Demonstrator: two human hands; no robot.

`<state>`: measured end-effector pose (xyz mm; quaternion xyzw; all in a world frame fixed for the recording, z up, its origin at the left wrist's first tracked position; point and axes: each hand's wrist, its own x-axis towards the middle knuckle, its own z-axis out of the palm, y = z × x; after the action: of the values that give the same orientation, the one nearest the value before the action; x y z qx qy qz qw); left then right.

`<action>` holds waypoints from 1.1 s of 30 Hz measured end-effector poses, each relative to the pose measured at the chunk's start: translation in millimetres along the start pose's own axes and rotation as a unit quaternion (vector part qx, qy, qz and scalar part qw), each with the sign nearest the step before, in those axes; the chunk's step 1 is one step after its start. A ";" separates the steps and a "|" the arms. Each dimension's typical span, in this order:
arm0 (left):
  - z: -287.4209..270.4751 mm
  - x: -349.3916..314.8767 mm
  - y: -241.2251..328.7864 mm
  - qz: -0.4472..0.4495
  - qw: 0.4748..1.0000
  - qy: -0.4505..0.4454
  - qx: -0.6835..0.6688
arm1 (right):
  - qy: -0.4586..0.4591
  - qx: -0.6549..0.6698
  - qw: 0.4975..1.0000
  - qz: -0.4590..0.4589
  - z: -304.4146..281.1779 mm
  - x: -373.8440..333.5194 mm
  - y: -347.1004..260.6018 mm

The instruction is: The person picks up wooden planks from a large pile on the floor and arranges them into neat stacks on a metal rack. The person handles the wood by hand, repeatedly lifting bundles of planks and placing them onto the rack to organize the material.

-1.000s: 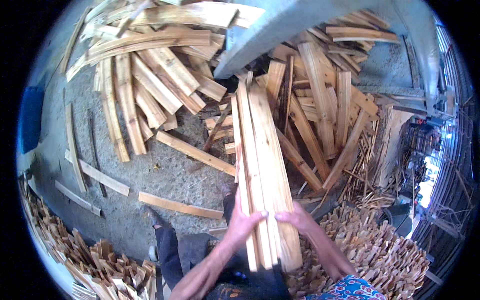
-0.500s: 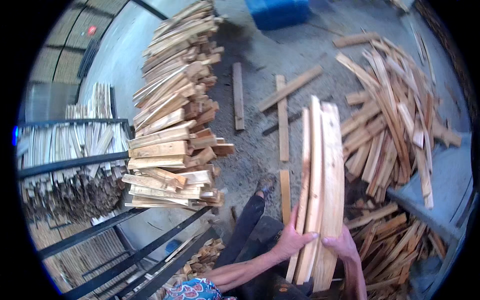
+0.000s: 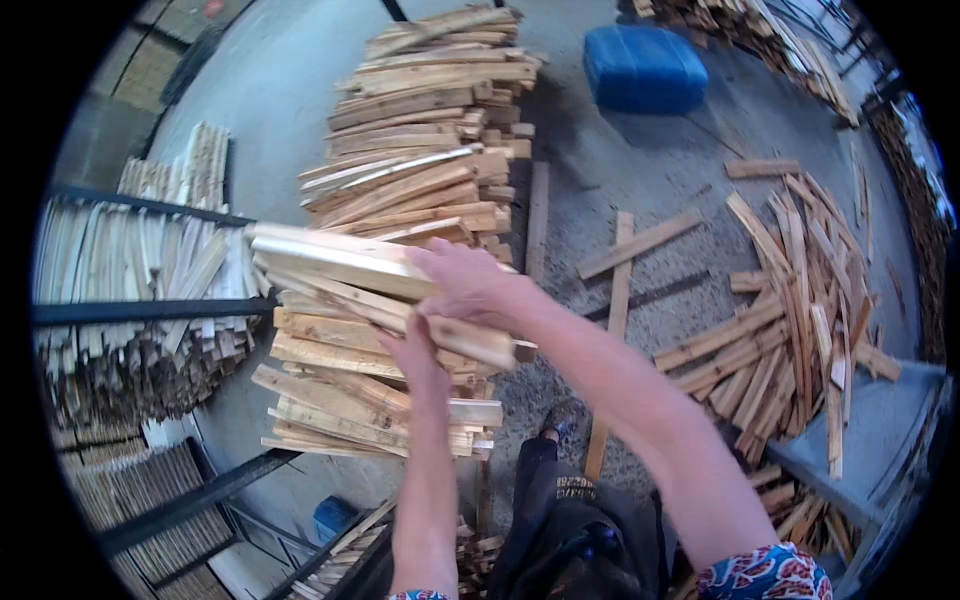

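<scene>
A small bundle of pale wooden boards [image 3: 335, 262] lies sideways over the long row of stacked boards [image 3: 415, 105], and both my hands are on it. My left hand [image 3: 418, 357] grips the near side of the bundle, its thumb raised between the boards. From the right, my right hand [image 3: 468, 282] reaches across and wraps round the bundle's right part. Slight motion blur softens the hands. Whether the bundle rests fully on the row is hard to see.
A loose heap of boards [image 3: 785, 300] covers the floor at right, beside a grey metal stand [image 3: 850, 440]. Two crossed boards [image 3: 640, 245] lie between heap and row. At the back sits a blue container [image 3: 645, 70]. Dark metal rails [image 3: 150, 312] border the left.
Both hands have carried the boards from the right, where they stood upright, leftward onto the stacked row, turning them sideways. The view has swung left.
</scene>
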<state>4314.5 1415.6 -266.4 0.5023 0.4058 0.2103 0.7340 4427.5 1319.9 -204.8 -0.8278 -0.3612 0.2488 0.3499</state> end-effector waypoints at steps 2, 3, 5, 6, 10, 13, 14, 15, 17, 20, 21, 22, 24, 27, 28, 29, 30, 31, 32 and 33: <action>-68.5 76.5 -33.0 0.155 0.923 -0.006 0.353 | 0.068 -0.064 0.995 0.021 43.6 8.9 -3.1; -95.8 101.8 -41.8 0.132 0.874 -0.029 0.466 | 0.106 -0.068 0.991 0.044 71.0 -0.7 2.0; -89.8 91.6 -64.3 0.212 0.794 -0.009 0.569 | 0.165 -0.018 0.985 0.038 104.7 -51.3 40.9; -62.1 61.0 -66.1 0.075 0.913 -0.081 0.393 | 0.192 0.047 0.979 0.046 118.1 -93.5 65.9; -36.3 -42.7 -72.2 0.103 0.902 -0.124 0.400 | 0.088 0.224 0.923 0.300 190.9 -273.8 119.5; -25.7 -117.3 -113.0 0.048 0.824 -0.273 0.493 | 0.035 0.268 0.771 0.577 226.9 -432.8 132.9; -25.9 -136.8 -133.4 0.048 0.805 -0.347 0.480 | 0.033 0.249 0.765 0.593 246.3 -485.7 136.7; -15.8 -162.3 -149.4 0.013 0.775 -0.406 0.485 | 0.031 0.218 0.738 0.638 262.1 -528.0 136.1; 4.0 -212.2 -189.9 -0.067 0.716 -0.502 0.481 | 0.098 0.244 0.693 0.671 294.1 -603.7 133.7; 16.3 -268.9 -268.2 -0.215 0.645 -0.552 0.482 | 0.163 0.262 0.625 0.716 337.9 -669.1 136.1; 19.6 -287.7 -294.5 -0.255 0.632 -0.543 0.490 | 0.183 0.281 0.599 0.727 352.2 -684.4 141.8; 15.5 -301.6 -316.3 -0.280 0.630 -0.517 0.507 | 0.201 0.301 0.578 0.731 359.6 -693.5 153.0; -5.5 -321.7 -363.7 -0.329 0.628 -0.457 0.537 | 0.259 0.337 0.535 0.730 399.5 -711.3 180.4; -78.9 -308.9 -431.8 -0.396 0.642 -0.318 0.574 | 0.372 0.337 0.457 0.734 435.6 -711.9 217.5; -111.2 -292.9 -454.8 -0.408 0.634 -0.264 0.602 | 0.363 0.338 0.432 0.753 447.1 -710.7 236.6; -133.1 -281.2 -470.0 -0.407 0.623 -0.217 0.631 | 0.374 0.321 0.428 0.758 462.8 -715.1 255.4; -148.2 -273.2 -485.1 -0.404 0.614 -0.172 0.655 | 0.387 0.302 0.426 0.760 476.8 -721.3 271.0; -163.5 -269.0 -497.6 -0.323 0.638 -0.109 0.691 | 0.404 0.298 0.417 0.758 478.4 -719.5 283.0; -170.2 -265.5 -509.4 -0.299 0.628 -0.101 0.711 | 0.421 0.290 0.404 0.759 485.3 -720.7 293.5; -172.3 -263.8 -522.3 -0.279 0.614 -0.101 0.731 | 0.477 0.341 0.393 0.709 507.3 -728.2 304.8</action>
<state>3970.1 1111.6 -667.8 0.7531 0.4693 -0.4231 0.1833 3771.5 809.6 -640.5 -0.5800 0.6966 0.0745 0.4158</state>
